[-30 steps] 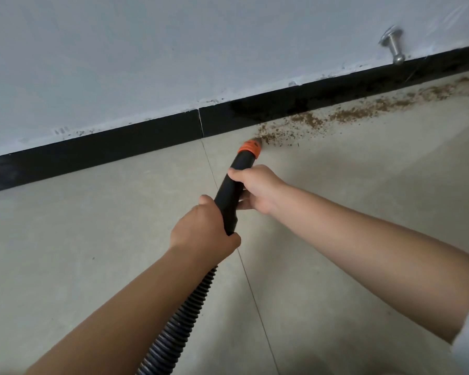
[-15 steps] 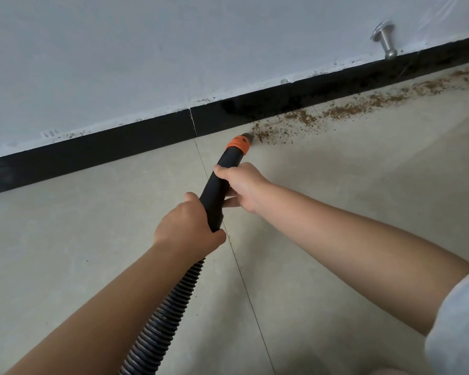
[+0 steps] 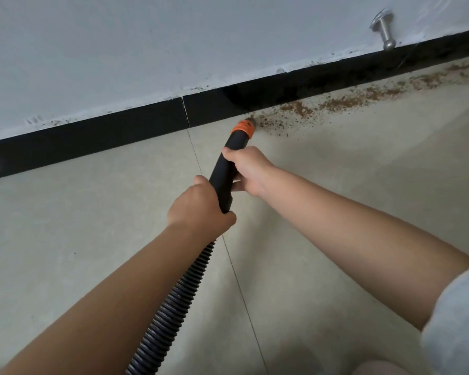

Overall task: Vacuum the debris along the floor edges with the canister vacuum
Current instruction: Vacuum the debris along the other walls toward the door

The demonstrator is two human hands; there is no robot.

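Note:
A black vacuum wand [image 3: 229, 161] with an orange collar [image 3: 243, 129] points at the floor edge, its tip at the left end of a band of brown debris [image 3: 344, 100]. The debris runs right along the black baseboard [image 3: 92, 136]. My left hand [image 3: 198, 209] grips the wand's lower end where the ribbed grey hose [image 3: 176, 301] begins. My right hand [image 3: 248, 169] grips the wand higher up, just below the collar. The canister is out of view.
A white wall [image 3: 146, 44] rises above the baseboard. A metal door stopper [image 3: 383, 31] juts from the wall at upper right. Beige floor tiles [image 3: 65, 239] with a grout line spread below.
The wand tip has stayed at the left end of the debris, and the edge of the debris has receded slightly to the right. The view has shifted a little. Both hands keep their grip.

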